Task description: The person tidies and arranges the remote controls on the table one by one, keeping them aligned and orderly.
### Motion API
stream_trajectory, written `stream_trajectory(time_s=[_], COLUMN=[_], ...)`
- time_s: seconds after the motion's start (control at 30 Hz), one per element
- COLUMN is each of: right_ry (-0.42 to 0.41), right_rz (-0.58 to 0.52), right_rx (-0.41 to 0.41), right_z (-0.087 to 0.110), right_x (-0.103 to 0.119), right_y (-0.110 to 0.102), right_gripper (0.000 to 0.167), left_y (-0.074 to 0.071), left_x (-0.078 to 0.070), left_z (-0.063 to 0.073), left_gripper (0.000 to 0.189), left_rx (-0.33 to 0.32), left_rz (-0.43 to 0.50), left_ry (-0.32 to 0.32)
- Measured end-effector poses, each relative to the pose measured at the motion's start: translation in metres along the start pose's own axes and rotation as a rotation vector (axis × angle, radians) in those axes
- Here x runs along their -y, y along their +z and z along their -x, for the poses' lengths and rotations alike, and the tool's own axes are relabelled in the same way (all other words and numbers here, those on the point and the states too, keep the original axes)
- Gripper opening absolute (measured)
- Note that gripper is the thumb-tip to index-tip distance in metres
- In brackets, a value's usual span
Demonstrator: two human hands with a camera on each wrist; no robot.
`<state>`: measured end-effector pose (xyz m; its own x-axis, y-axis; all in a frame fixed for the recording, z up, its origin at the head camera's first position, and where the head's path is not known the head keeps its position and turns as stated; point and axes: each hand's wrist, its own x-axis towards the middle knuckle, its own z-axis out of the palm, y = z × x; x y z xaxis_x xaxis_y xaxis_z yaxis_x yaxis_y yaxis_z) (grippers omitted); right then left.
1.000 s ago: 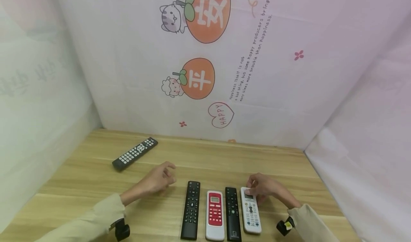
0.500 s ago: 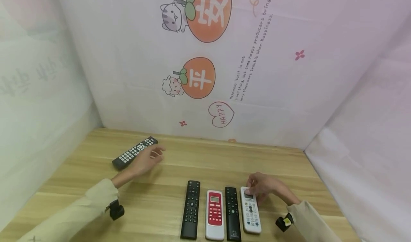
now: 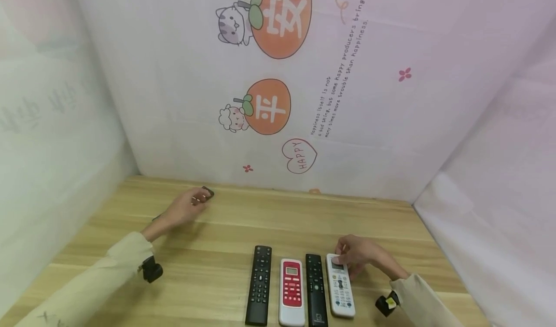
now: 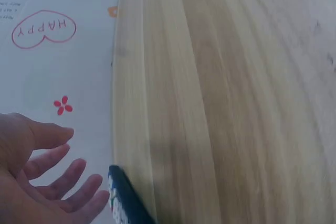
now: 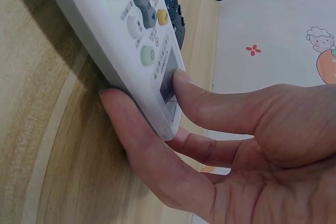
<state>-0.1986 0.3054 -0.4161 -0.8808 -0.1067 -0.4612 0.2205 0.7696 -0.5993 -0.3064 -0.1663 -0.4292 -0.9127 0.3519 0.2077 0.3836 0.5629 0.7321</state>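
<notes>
At the table's far left my left hand (image 3: 182, 210) reaches over a black remote control (image 3: 209, 191) with white buttons, covering most of it. In the left wrist view the thumb and loosely bent fingers are apart from each other, and the fingertips come right up to the edge of that remote (image 4: 127, 200). My right hand (image 3: 359, 252) pinches the top end of a white remote control (image 3: 341, 291), thumb on its small screen. The right wrist view shows the index finger (image 5: 142, 140) along the side of the remote.
Left of the white remote lie a slim black remote (image 3: 316, 291), a red-and-white remote (image 3: 291, 293) and a longer black remote (image 3: 259, 288), side by side near the front. A printed cloth wall (image 3: 369, 139) closes the back of the wooden table (image 3: 260, 216).
My left hand has moved away from beside the row, to the left and back, and now lies over the far black remote. The right hand keeps its pinch on the white remote.
</notes>
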Motion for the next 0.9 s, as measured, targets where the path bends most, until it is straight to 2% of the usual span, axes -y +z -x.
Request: stream_trajectory(time_s=[0.17, 0.4, 0.5, 0.7, 0.9], right_ry=[-0.007, -0.014, -0.006, -0.001, -0.009], right_rz=[-0.001, -0.021, -0.023, -0.015, -0.026], right_rx=[0.001, 0.012, 0.011, -0.005, -0.010], right_z=[0.000, 0.001, 0.003, 0.004, 0.002], right_x=[0.000, -0.001, -0.003, -0.004, -0.003], right_y=[-0.001, -0.001, 0.000, 0.000, 0.000], right_gripper=[0.014, 0.014, 0.015, 0.015, 0.014], left_y=[-0.018, -0.037, -0.039, -0.040, -0.037], left_x=[0.008, 0.016, 0.021, 0.032, 0.036], left_z=[-0.009, -0.012, -0.011, -0.011, -0.011], left_gripper=[0.037, 0.041, 0.042, 0.044, 0.044], left_rx=[0.012, 0.012, 0.011, -0.007, 0.011], left_rz=[-0.025, -0.055, -0.076, -0.205, -0.274], left_ry=[0.019, -0.026, -0.030, -0.027, -0.039])
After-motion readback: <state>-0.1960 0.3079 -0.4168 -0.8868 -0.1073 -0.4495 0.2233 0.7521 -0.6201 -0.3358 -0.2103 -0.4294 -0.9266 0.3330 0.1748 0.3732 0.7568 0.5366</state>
